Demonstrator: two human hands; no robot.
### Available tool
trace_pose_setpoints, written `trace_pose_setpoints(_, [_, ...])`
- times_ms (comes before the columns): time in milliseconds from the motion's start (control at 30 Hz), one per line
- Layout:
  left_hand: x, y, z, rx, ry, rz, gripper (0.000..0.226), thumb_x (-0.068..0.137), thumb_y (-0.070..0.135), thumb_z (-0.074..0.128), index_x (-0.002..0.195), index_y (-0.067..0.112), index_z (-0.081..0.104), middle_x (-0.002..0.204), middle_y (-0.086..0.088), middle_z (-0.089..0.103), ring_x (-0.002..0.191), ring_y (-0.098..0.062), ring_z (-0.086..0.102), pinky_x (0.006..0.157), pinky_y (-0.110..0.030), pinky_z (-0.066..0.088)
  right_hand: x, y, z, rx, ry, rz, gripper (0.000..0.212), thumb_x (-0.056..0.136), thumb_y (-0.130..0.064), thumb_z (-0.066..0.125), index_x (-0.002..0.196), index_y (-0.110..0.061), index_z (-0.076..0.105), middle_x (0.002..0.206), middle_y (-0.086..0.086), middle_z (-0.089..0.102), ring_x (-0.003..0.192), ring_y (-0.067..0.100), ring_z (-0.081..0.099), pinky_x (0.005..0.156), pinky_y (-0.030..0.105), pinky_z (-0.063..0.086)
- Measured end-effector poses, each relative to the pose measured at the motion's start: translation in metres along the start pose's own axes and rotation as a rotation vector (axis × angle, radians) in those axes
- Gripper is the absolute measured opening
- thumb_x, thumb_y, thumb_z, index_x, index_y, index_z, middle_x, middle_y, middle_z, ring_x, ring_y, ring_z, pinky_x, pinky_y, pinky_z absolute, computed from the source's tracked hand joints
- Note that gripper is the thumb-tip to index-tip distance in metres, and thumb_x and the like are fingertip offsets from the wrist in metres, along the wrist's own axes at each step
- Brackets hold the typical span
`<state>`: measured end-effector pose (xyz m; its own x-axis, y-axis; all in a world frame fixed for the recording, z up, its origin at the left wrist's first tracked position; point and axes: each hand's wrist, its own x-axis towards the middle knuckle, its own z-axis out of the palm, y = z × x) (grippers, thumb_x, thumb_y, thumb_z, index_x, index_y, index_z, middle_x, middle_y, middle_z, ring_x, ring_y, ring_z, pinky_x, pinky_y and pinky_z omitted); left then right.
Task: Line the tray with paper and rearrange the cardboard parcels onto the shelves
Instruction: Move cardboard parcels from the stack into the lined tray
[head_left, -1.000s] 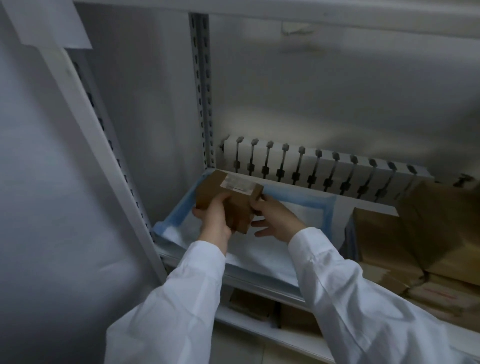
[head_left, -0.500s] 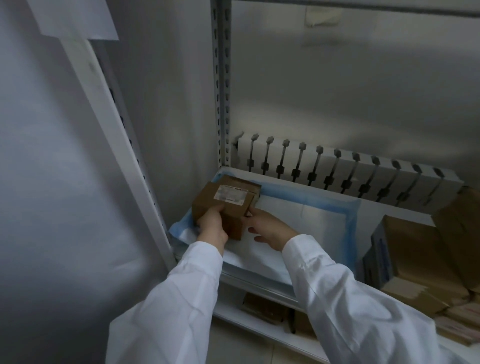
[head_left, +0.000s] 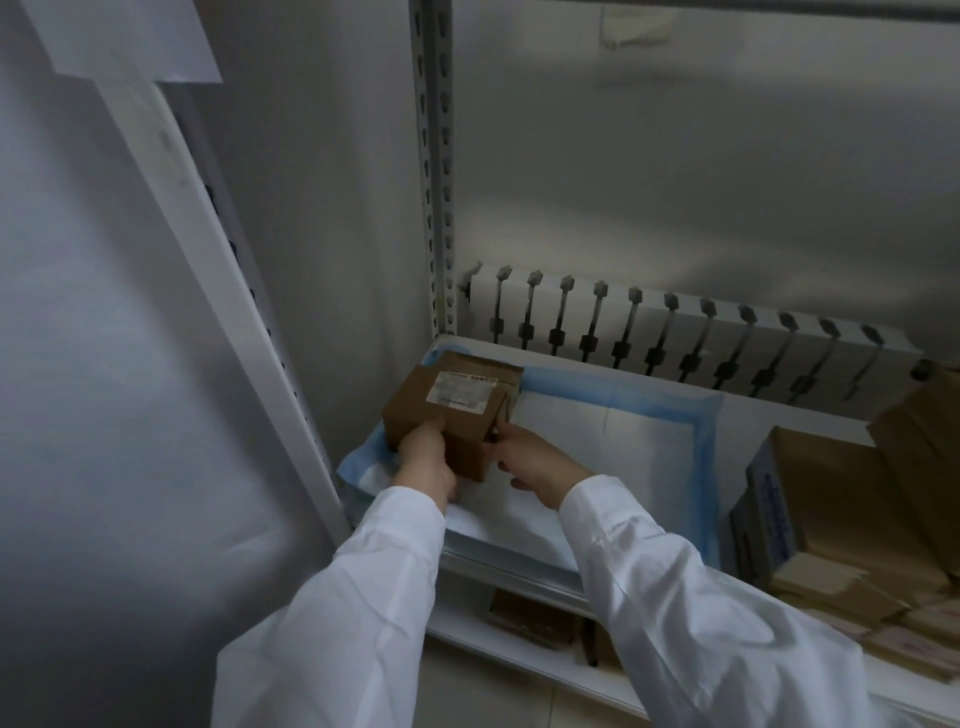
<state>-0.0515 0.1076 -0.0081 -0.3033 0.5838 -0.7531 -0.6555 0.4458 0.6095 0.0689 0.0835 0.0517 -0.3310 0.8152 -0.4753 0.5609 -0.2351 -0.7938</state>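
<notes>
A: Where is the parcel (head_left: 451, 410) found?

B: It is seen at the back-left corner of the lined tray (head_left: 506, 540), on the blue-edged paper (head_left: 613, 441), close to the slotted upright (head_left: 435, 171). Whether its base is fully set down cannot be told; the near lower corner is hidden behind the hands.

A: How is it gripped?

B: It is held by 2 hands. The left hand (head_left: 423, 462) is closed on the near-left lower edge, with a thumb laid up the front face. The right hand (head_left: 530, 462) is pressed to the right side, fingers curled against the cardboard.

A: How is it expected to handle?

B: A stiff, boxy shape is shown, with square edges and no sagging, so a firm squeeze should be tolerated. It is judged light to moderate, since it is steadied low with relaxed wrists. The plain cardboard should offer good friction; the white label (head_left: 461, 392) on top is likely slicker and is better avoided.

A: And the best hold?

B: The 2 opposite side faces, low down, are suggested. The paper beneath is thin and soft, so it may be bunched if the parcel is slid rather than lifted. The other boxes (head_left: 841, 514) on the right are well apart.
</notes>
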Motion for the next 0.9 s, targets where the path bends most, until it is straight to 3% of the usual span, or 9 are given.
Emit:
trace_pose_setpoints(100, [0.003, -0.002, 0.002, 0.057, 0.065, 0.002, 0.067, 0.086, 0.044, 0.056, 0.144, 0.023, 0.030, 0.145, -0.007, 0.042, 0.132, -0.035, 0.038, 0.112, -0.055, 0.023, -0.004, 0.002, -0.001, 0.013, -0.008, 0.017, 0.051, 0.098, -0.023, 0.046, 0.146, -0.024, 0.029, 0.147, 0.005, 0.040, 0.129, 0.027, 0.041, 0.100, 0.035, 0.037])
trace_pose_setpoints(267, [-0.002, -0.001, 0.006, 0.033, 0.077, 0.039, 0.068, 0.089, 0.039, 0.054, 0.147, 0.019, 0.026, 0.148, -0.008, 0.039, 0.135, -0.033, 0.035, 0.114, -0.051, 0.023, -0.017, 0.000, -0.010, 0.041, 0.009, 0.003, 0.048, 0.098, -0.021, 0.045, 0.145, -0.020, 0.034, 0.146, 0.006, 0.041, 0.132, 0.027, 0.039, 0.102, 0.035, 0.034])
trace_pose_setpoints(400, [-0.010, -0.003, 0.010, -0.014, 0.119, 0.127, 0.065, 0.087, 0.033, 0.056, 0.144, 0.012, 0.033, 0.143, -0.009, 0.045, 0.129, -0.032, 0.044, 0.110, -0.046, 0.033, -0.031, -0.003, -0.022, 0.043, 0.059, 0.000, 0.045, 0.100, -0.021, 0.042, 0.143, -0.011, 0.036, 0.145, 0.011, 0.043, 0.131, 0.028, 0.041, 0.103, 0.033, 0.034])
trace_pose_setpoints(467, [-0.017, -0.005, 0.017, 0.034, 0.166, 0.236, 0.061, 0.089, 0.029, 0.054, 0.142, 0.007, 0.035, 0.143, -0.014, 0.044, 0.128, -0.034, 0.045, 0.106, -0.046, 0.039, -0.037, -0.003, -0.029, 0.053, 0.096, -0.011, 0.043, 0.100, -0.020, 0.042, 0.141, -0.009, 0.039, 0.144, 0.011, 0.044, 0.130, 0.028, 0.043, 0.103, 0.032, 0.035])
trace_pose_setpoints(567, [-0.042, -0.011, 0.034, 0.276, 0.363, 0.447, 0.076, 0.086, 0.034, 0.058, 0.146, 0.003, 0.024, 0.150, -0.019, 0.029, 0.137, -0.039, 0.031, 0.112, -0.048, 0.029, -0.048, 0.000, -0.041, 0.071, 0.160, -0.033, 0.040, 0.100, -0.020, 0.043, 0.138, -0.009, 0.044, 0.141, 0.011, 0.048, 0.127, 0.028, 0.046, 0.101, 0.031, 0.037])
trace_pose_setpoints(667, [-0.078, -0.017, 0.051, 0.522, 0.480, 0.744, 0.070, 0.086, 0.036, 0.061, 0.142, 0.004, 0.033, 0.147, -0.017, 0.036, 0.136, -0.035, 0.035, 0.112, -0.044, 0.027, -0.056, 0.003, -0.054, 0.140, 0.230, -0.074, 0.033, 0.099, -0.017, 0.043, 0.130, -0.006, 0.052, 0.132, 0.012, 0.054, 0.120, 0.028, 0.052, 0.097, 0.031, 0.040])
trace_pose_setpoints(767, [-0.110, -0.021, 0.074, 0.480, 0.323, 0.830, 0.066, 0.087, 0.024, 0.061, 0.144, 0.008, 0.032, 0.148, -0.015, 0.036, 0.136, -0.033, 0.035, 0.115, -0.040, 0.024, -0.064, 0.008, -0.070, 0.221, 0.296, -0.108, 0.032, 0.098, -0.016, 0.046, 0.128, -0.008, 0.054, 0.128, 0.012, 0.058, 0.106, 0.025, 0.058, 0.087, 0.028, 0.044])
trace_pose_setpoints(833, [-0.124, -0.029, 0.089, 0.421, 0.131, 0.822, 0.057, 0.089, 0.016, 0.057, 0.142, 0.010, 0.036, 0.145, -0.014, 0.041, 0.132, -0.031, 0.040, 0.109, -0.038, 0.032, -0.070, 0.013, -0.081, 0.266, 0.343, -0.157, 0.032, 0.096, -0.015, 0.049, 0.127, -0.009, 0.056, 0.126, 0.011, 0.060, 0.095, 0.018, 0.057, 0.076, 0.022, 0.045])
trace_pose_setpoints(900, [-0.133, -0.042, 0.101, 0.407, -0.072, 0.827, 0.035, 0.093, 0.010, 0.050, 0.128, 0.005, 0.050, 0.132, -0.015, 0.052, 0.121, -0.031, 0.049, 0.099, -0.034, 0.041, -0.079, 0.018, -0.093, 0.245, 0.419, -0.207, 0.031, 0.095, -0.015, 0.049, 0.125, -0.010, 0.059, 0.125, 0.010, 0.061, 0.099, 0.019, 0.059, 0.082, 0.023, 0.045])
